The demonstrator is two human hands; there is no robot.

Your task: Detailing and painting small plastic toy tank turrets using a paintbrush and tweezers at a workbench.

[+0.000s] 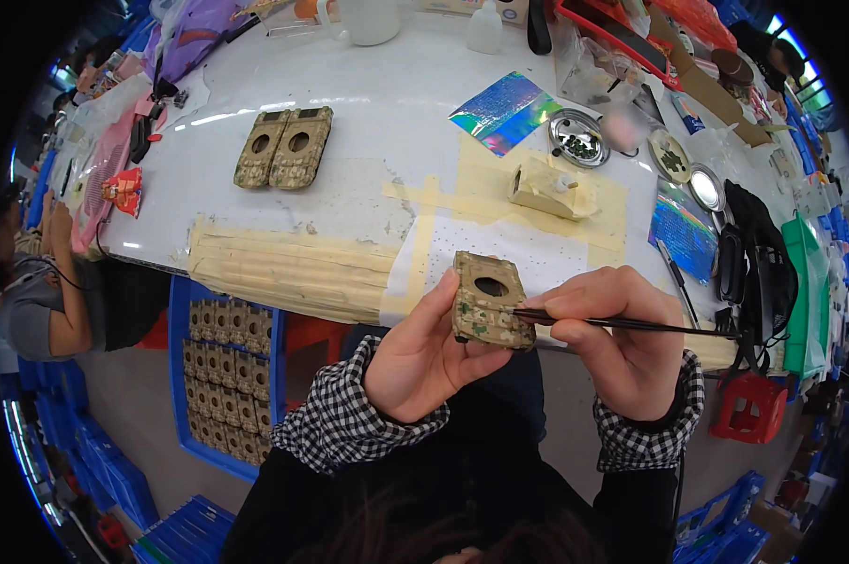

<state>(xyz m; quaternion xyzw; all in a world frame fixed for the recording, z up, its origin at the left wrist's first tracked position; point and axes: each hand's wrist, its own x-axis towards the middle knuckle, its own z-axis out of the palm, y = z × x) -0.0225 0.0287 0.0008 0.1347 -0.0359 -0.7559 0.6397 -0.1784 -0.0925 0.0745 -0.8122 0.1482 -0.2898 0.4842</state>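
Note:
My left hand grips a small camouflage-patterned model tank hull, tilted so its top with a round dark hole faces up. Between the fingers and thumb of my right hand is a thin dark paintbrush. Its tip meets the lower right part of the hull, though I cannot tell whether it touches. Under the hull, a white dotted sheet lies on the table edge. Two similar hulls rest side by side farther left on the table.
A blue crate with rows of hulls stands low at left. Beyond my hands are a tape-covered block, a round metal dish of small green pieces, and shiny blue sheets. A black bag lies right; a person sits left.

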